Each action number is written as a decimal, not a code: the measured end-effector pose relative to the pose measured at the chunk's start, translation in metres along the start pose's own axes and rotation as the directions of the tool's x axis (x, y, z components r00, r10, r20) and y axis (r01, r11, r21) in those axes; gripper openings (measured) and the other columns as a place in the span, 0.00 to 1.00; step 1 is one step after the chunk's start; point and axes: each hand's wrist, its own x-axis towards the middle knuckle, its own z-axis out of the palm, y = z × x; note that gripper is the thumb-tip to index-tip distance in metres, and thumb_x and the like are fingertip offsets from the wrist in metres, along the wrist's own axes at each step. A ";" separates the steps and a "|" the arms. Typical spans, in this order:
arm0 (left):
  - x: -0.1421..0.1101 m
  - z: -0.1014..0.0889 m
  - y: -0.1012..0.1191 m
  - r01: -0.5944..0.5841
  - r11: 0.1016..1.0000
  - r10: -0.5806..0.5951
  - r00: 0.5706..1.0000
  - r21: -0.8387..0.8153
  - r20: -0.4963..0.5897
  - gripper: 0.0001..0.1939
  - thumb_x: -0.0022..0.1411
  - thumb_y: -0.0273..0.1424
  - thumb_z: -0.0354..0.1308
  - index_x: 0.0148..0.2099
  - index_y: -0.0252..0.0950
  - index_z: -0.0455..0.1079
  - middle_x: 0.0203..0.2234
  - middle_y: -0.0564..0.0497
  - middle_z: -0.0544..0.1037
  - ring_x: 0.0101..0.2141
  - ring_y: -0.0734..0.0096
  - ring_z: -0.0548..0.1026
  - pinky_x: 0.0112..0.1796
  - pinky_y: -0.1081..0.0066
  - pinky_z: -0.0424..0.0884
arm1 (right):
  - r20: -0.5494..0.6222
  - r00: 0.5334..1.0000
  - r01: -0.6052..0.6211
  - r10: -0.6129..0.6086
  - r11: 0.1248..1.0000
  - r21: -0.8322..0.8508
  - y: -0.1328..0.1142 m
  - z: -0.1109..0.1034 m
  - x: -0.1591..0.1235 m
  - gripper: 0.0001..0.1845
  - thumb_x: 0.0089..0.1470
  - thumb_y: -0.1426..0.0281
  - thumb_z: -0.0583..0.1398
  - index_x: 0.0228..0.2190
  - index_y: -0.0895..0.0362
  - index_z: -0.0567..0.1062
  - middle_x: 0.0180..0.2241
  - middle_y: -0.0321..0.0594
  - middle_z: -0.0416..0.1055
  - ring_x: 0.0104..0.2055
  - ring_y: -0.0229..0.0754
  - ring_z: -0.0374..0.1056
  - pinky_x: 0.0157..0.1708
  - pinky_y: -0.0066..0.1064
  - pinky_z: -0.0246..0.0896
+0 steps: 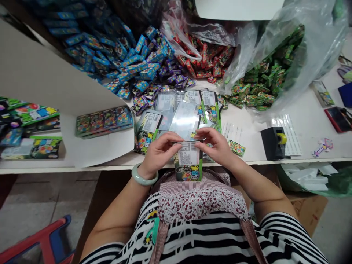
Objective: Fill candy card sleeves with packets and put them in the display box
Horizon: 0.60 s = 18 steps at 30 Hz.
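Note:
Between my two hands is a small candy box (189,161), black and green with a pale printed label and a colourful round picture. It hangs at the table's front edge, close to the apron. My left hand (164,149), with a pale bangle at the wrist, pinches its upper left corner. My right hand (213,145) pinches the upper right corner. Just beyond the hands lie flat clear plastic sleeves (184,116) and more black-green boxes (148,128), some overlapping. The box's far side is hidden from me.
Heaps of blue packets (137,66), red packets (206,58) and green packets (258,88) fill the back. A wrapped row of packets (104,121) sits left on white card. To the right stand a tape dispenser (275,143) and a phone (337,119). A stool (46,240) is lower left.

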 end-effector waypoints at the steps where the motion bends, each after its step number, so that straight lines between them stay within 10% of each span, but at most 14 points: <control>1: 0.001 0.001 0.001 0.002 1.000 -0.002 1.000 0.008 0.001 0.06 0.61 0.33 0.66 0.40 0.39 0.76 0.33 0.49 0.78 0.37 0.70 0.77 0.39 0.70 0.74 | -0.015 1.000 -0.018 0.018 1.000 0.013 0.001 0.001 0.000 0.09 0.57 0.64 0.62 0.40 0.52 0.74 0.40 0.40 0.74 0.42 0.39 0.71 0.38 0.33 0.69; 13: 0.006 0.000 -0.003 0.099 0.992 -0.095 0.994 0.079 -0.061 0.04 0.58 0.33 0.67 0.35 0.40 0.76 0.32 0.51 0.79 0.37 0.68 0.77 0.39 0.68 0.74 | -0.013 1.000 0.023 -0.023 0.999 0.039 0.022 -0.024 -0.013 0.14 0.59 0.63 0.60 0.46 0.51 0.75 0.50 0.42 0.73 0.47 0.39 0.71 0.42 0.32 0.70; 16: 0.001 -0.007 -0.018 0.134 0.985 -0.117 0.980 0.104 -0.160 0.04 0.58 0.31 0.67 0.36 0.41 0.76 0.34 0.52 0.80 0.39 0.66 0.77 0.41 0.66 0.75 | -0.288 0.951 -0.156 0.109 0.977 -0.146 0.063 -0.073 -0.025 0.13 0.59 0.64 0.60 0.44 0.53 0.77 0.46 0.42 0.74 0.44 0.39 0.71 0.44 0.33 0.68; 18: 0.000 -0.008 -0.026 0.135 0.973 -0.097 0.975 0.188 -0.200 0.03 0.59 0.33 0.65 0.35 0.40 0.74 0.34 0.52 0.80 0.39 0.64 0.78 0.41 0.65 0.75 | -0.511 0.835 -0.398 0.204 0.865 -0.307 0.093 -0.110 -0.035 0.10 0.59 0.70 0.58 0.41 0.56 0.78 0.43 0.42 0.75 0.41 0.40 0.71 0.47 0.35 0.67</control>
